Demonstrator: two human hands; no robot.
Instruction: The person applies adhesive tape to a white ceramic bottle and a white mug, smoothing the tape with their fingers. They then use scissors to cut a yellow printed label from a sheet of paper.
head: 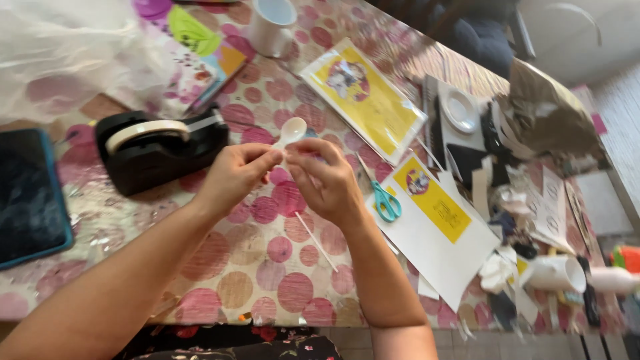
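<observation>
Two hands meet over the middle of a spotted tablecloth (267, 267), and everything else fans out around them. Starting at the far left: a dark tablet (27, 193) with a blue edge lies flat, and just right of it sits a black tape dispenser (157, 150) with its white roll on top. Behind that, a white mug (272, 25) stands near the table's far edge.

Now the centre. The left hand (233, 177) is curled shut, thumb and fingertips pinching the neck of a white plastic spoon (291, 131), just below the bowl. The bowl pokes up and away from the person, past the knuckles. The right hand (327, 180) comes in from the other side, fingers bent and closed at the same spot, so both hands are touching or nearly touching there. Whether the right one grips the spoon itself or something small on it, I cannot tell. A thin white stick (317, 241) runs down and to the right beneath the right wrist, towards the person; it may be the spoon's handle, but the hands hide the join.

Moving right: teal-handled scissors (383, 197) lie just beside the right hand, closer to it than to the left. Beyond them, yellow printed cards (370, 97) in clear sleeves, then a jumble of paper scraps (540, 200).
</observation>
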